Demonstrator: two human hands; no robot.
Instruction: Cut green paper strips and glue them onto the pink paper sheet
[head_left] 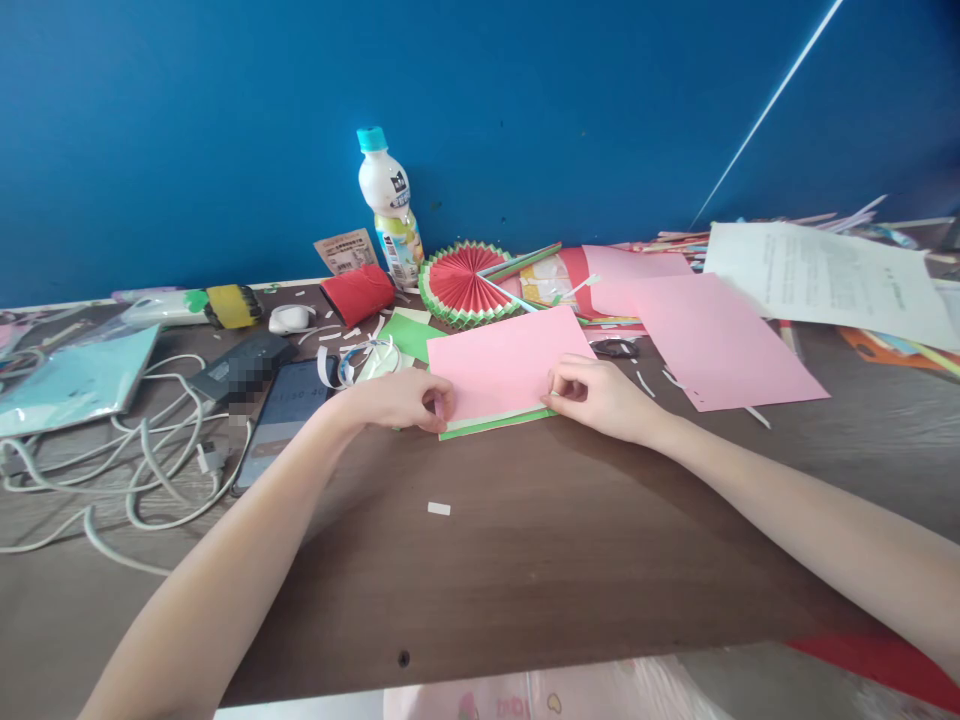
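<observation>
A sheet of pink paper [499, 365] lies on the desk in front of me, with a white strip and a green strip [487, 425] along its near edge. My left hand [409, 398] is closed in a pinch on the near left corner of the paper. At the near right corner, my right hand [600, 395] pinches the same edge between thumb and fingers. Just behind the sheet stands a pleated red paper fan [465, 285] with a green and white rim. Green paper [409, 335] lies partly under the sheet's far left side.
A bottle [394, 210] and a red roll [358, 295] stand near the blue wall. Left are a phone [281, 420], white cables [154, 470] and a black box [240, 368]. Right are another pink sheet [727, 340] and printed paper [825, 280]. A white scrap [439, 509] lies nearer me.
</observation>
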